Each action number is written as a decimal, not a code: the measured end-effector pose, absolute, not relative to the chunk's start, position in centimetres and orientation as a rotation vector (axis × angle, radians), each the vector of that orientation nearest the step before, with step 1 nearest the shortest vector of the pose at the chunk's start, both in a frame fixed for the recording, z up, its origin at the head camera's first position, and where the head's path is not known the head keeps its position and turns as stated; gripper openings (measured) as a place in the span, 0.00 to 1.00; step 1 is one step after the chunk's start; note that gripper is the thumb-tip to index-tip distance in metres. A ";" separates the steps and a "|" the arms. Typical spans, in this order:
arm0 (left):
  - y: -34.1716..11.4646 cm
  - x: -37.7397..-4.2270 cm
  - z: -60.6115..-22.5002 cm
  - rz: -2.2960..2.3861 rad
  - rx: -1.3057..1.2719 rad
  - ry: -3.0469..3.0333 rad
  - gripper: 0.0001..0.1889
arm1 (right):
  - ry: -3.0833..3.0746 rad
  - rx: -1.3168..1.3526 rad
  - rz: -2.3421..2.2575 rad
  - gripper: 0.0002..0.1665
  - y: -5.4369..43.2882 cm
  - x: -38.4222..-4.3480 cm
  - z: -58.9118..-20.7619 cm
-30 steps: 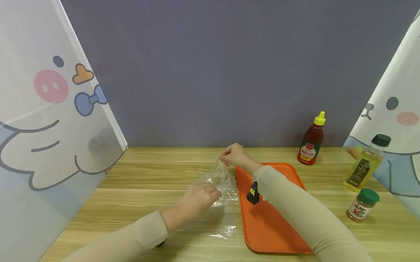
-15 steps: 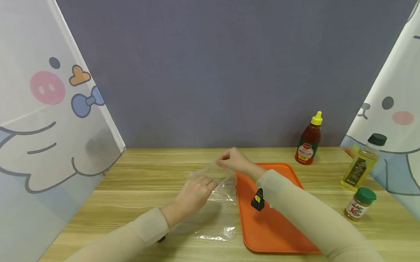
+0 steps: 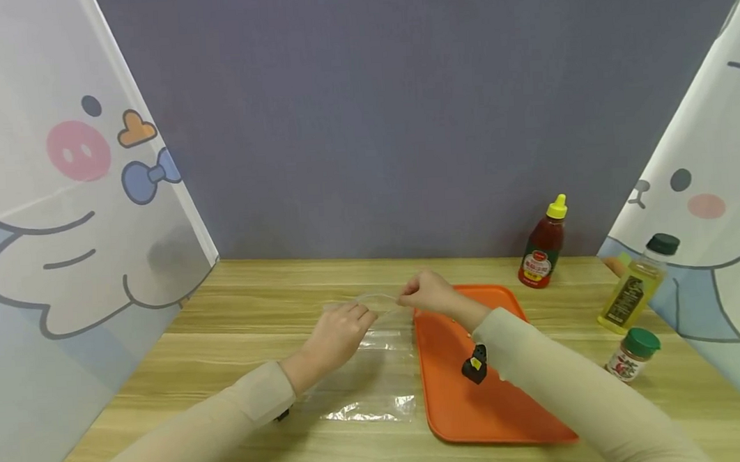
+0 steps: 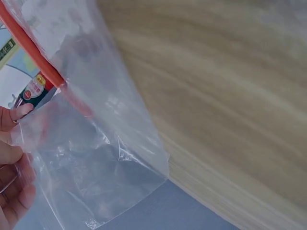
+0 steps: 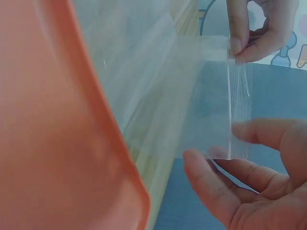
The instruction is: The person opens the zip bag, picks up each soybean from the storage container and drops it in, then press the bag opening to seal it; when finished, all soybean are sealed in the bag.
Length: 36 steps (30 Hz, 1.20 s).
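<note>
A clear plastic zip bag [image 3: 371, 381] stretches over the wooden table, its upper edge lifted between the two hands. My left hand [image 3: 340, 334] pinches the left part of that edge with thumb and finger. At the bag's right corner, my right hand [image 3: 430, 294] holds the edge, with fingers on both sides of the film in the right wrist view. There the zip strip [image 5: 229, 103] runs as a straight line between the hands. In the left wrist view the bag [image 4: 91, 177] looks flat and see-through, and nothing shows inside it.
An orange tray [image 3: 455, 411] lies right of the bag, partly under my right forearm. Farther right stand a red sauce bottle [image 3: 541, 253] with a yellow cap, an oil bottle [image 3: 633, 294] and a green-lidded spice jar [image 3: 630, 357]. A grey panel [image 3: 364, 119] rises behind the table.
The bag's bunched upper edge has been spread out between the hands. My right hand has shifted right and lower; my left hand has moved slightly left. The bag's lower part lies flatter.
</note>
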State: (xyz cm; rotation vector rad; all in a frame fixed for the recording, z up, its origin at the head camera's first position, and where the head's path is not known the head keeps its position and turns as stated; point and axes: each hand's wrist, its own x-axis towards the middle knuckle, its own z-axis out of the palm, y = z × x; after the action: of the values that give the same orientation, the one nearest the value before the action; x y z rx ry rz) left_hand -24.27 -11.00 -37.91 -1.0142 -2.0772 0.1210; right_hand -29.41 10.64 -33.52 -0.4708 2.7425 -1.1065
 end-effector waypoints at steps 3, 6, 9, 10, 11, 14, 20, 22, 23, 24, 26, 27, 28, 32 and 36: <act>-11.1 -24.4 -38.0 0.106 -1.018 -2.058 0.10 | 2.727 -0.426 -1.163 0.10 10.6 -29.3 -33.9; -11.1 -24.6 -38.1 0.049 -1.026 -2.053 0.07 | 2.780 -0.420 -1.141 0.10 10.5 -29.3 -34.1; -11.2 -24.7 -38.0 -0.045 -1.016 -2.068 0.04 | 2.813 -0.410 -1.144 0.10 10.5 -29.2 -34.1; -11.2 -24.8 -37.9 -0.080 -0.998 -2.077 0.03 | 2.821 -0.408 -1.149 0.10 10.5 -29.1 -34.1; -11.3 -25.0 -37.8 -0.124 -0.970 -2.090 0.04 | 2.828 -0.405 -1.158 0.11 10.5 -29.1 -34.0; -11.7 -25.3 -37.3 -0.239 -0.866 -2.118 0.04 | 2.831 -0.399 -1.193 0.11 10.6 -29.1 -33.7; -12.5 -25.8 -36.1 -0.441 -0.674 -2.234 0.04 | 2.830 -0.385 -1.260 0.11 10.5 -29.2 -33.6; -12.7 -25.7 -35.9 -0.480 -0.628 -2.285 0.04 | 2.827 -0.379 -1.289 0.10 10.5 -29.2 -33.6; -12.8 -25.7 -35.8 -0.492 -0.605 -2.311 0.04 | 2.823 -0.377 -1.304 0.10 10.5 -29.2 -33.7; -12.8 -25.6 -35.7 -0.506 -0.585 -2.333 0.04 | 2.822 -0.376 -1.319 0.10 10.5 -29.3 -33.7; -12.8 -25.5 -35.6 -0.541 -0.552 -2.361 0.04 | 2.822 -0.387 -1.348 0.09 10.5 -29.3 -33.6; -12.8 -25.4 -35.6 -0.565 -0.535 -2.376 0.04 | 2.825 -0.406 -1.360 0.09 10.5 -29.3 -33.6; -12.8 -25.4 -35.6 -0.584 -0.516 -2.389 0.04 | 2.833 -0.427 -1.365 0.09 10.6 -29.4 -33.6; -13.0 -25.5 -35.5 -0.660 -0.452 -2.420 0.05 | 2.852 -0.494 -1.388 0.08 10.5 -29.3 -33.4; -13.2 -25.6 -35.4 -0.691 -0.407 -2.444 0.06 | 2.854 -0.521 -1.393 0.08 10.6 -29.1 -33.5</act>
State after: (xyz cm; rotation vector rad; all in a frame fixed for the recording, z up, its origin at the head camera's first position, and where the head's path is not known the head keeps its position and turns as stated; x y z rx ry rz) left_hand -25.58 -13.15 -35.44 -0.4065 -2.4439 -0.6907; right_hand -29.14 10.55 -33.52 -0.5208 2.8537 -1.3930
